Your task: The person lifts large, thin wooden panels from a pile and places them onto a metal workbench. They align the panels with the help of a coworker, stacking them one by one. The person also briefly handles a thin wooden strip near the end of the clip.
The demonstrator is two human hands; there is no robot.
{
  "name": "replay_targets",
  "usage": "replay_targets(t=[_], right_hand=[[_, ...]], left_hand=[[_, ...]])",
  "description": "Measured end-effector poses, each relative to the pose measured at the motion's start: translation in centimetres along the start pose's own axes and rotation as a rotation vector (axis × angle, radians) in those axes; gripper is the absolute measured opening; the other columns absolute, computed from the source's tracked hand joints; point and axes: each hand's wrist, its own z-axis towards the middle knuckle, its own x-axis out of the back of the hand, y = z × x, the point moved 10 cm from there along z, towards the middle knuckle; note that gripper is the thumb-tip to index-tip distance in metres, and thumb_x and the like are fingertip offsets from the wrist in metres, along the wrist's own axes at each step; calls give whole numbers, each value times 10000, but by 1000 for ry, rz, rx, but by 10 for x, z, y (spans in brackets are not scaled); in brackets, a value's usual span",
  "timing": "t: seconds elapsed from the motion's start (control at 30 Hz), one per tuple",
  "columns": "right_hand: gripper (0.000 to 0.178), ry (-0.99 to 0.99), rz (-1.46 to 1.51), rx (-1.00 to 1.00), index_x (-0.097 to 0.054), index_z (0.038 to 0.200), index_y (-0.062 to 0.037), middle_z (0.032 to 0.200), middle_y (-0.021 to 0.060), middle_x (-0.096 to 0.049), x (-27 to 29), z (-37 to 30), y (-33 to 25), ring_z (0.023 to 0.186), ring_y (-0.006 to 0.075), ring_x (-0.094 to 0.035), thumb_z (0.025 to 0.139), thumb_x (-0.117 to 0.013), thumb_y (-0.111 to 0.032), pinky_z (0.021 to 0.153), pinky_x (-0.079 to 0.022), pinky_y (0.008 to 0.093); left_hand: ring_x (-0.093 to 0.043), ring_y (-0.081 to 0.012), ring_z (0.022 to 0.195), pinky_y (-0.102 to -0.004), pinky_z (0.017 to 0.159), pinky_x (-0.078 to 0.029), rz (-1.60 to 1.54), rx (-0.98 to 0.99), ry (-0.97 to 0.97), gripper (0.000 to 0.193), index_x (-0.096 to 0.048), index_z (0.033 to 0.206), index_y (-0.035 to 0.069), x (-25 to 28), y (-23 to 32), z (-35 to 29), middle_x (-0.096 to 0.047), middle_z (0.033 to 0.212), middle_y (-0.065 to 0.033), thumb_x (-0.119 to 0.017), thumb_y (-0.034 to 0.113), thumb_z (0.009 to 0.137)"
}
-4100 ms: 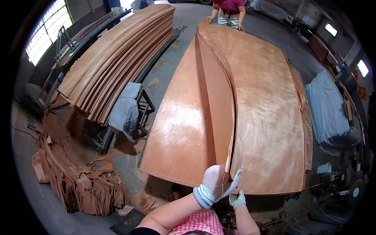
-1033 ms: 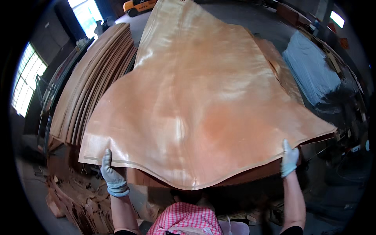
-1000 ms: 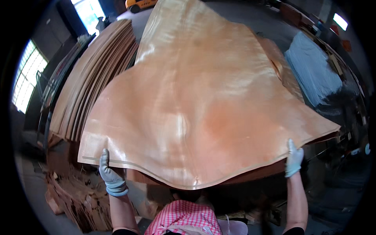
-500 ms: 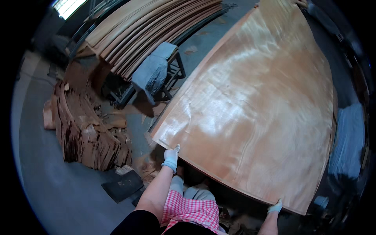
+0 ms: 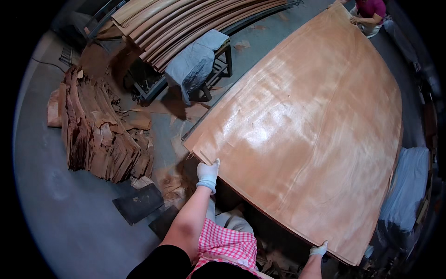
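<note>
Grey floor (image 5: 69, 209) lay open at near left, and the left hand (image 5: 207, 173) and right hand (image 5: 318, 249), both gloved, pinched the near edge of a broad wood sheet (image 5: 316, 125) by its two corners, thumbs on top, other fingers hidden below. That sheet filled the middle and right, its right edge close to a pale wrapped bundle (image 5: 405, 188). Scrap wood (image 5: 100, 135) blocked the left, a draped stool (image 5: 190, 63) and a long veneer stack (image 5: 200, 23) left a floor strip beside the sheet, and a co-worker (image 5: 373, 11) stood at its far end.
</note>
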Motion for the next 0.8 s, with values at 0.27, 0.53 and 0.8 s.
replay_targets(t=[0.27, 0.53, 0.8], right_hand=[[570, -72, 100, 9, -438, 1272, -82, 1232, 101, -517, -10, -17, 14, 1117, 272, -498, 861, -527, -466, 934, -414, 453], [557, -18, 394, -167, -460, 1260, -86, 1248, 96, -519, -43, -37, 71, 1132, 273, -502, 887, -468, -499, 953, -422, 444], [440, -22, 145, -225, -528, 1160, -118, 1185, 62, -565, -39, -33, 84, 1060, 242, -543, 901, -457, -467, 859, -473, 422]], left_hand=[[-654, -235, 731, -326, 692, -502, -132, 55, 16, 378, -654, 831, -54, 9, -16, 29, -679, 840, -139, -761, 290, 716], [-594, -165, 730, -293, 677, -467, -371, -73, 70, 315, -601, 969, -33, 28, 1, 30, -655, 843, -86, -664, 238, 822], [-549, -171, 504, -304, 520, -448, -52, 115, 15, 281, -599, 784, -13, 26, -31, 53, -624, 679, -81, -649, 259, 830]])
